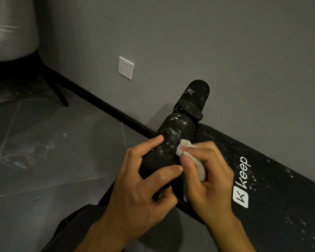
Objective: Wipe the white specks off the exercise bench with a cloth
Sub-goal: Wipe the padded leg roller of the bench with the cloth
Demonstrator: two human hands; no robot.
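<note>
1. Right hand [210,180] is pinching a crumpled whitish cloth [200,169] between its thumb and curled fingers. It is pressing the cloth against the right side of a black padded roller [171,140].
2. Left hand [144,184] is gripping the near end of that same roller. Its thumb is lying across the top, its index finger is stretching along the left side, and its other fingers are curling underneath. The two thumbs are almost meeting.
3. I am seeing the roller tilting up and away from the camera at the left end of the exercise bench [273,193]. White specks [174,132] are dusting its upper part, just beyond the cloth.
4. A second black padded piece [195,99] is sitting higher up beyond the roller, and it is also flecked with white.
5. The bench pad is running off to the right behind the right hand. A white "keep" logo [243,171] is showing just beside that hand, and more specks are scattered across the pad.
6. Farther out, I am looking at a grey wall with a white wall socket [125,67] and a black skirting board [107,106] below it. Grey floor tiles [44,160] on the left are smeared with pale dust.
7. A chair [11,28] with a pale seat and black legs is standing in the far left corner.
</note>
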